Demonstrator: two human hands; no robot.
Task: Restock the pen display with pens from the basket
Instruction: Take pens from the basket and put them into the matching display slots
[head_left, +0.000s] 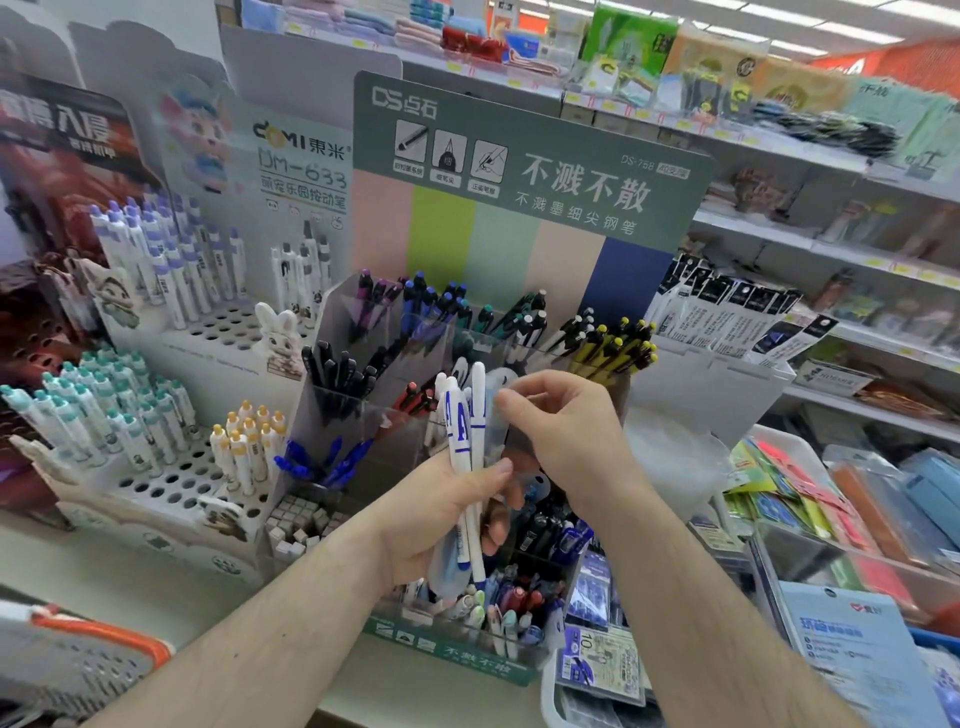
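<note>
At the centre of the frame my left hand (447, 525) grips a small bundle of white pens with blue print (464, 457), thumb curled across their barrels, the pens standing nearly upright with their caps toward the top. A clear plastic sleeve (496, 410) rises beside the pens, and my right hand (563, 431), just right of centre, pinches its upper edge between thumb and fingertips; whether the sleeve wraps the pens or only lies against them I cannot tell.

Behind my hands stands the pen display (519, 176), a green-headed card with pastel stripes over clear compartments. Those in the upper row hold purple, blue, teal, and yellow-and-black pens (615, 345); a compartment left of centre holds black pens (337, 371), and below it lie loose blue pens (322, 462). The lowest compartment, near the bottom centre, holds mixed pens under my left wrist.

At the lower left corner sits the basket (78, 654), grey mesh with an orange handle. On the left of the frame, white perforated stands (171, 483) hold capped white pens.
</note>
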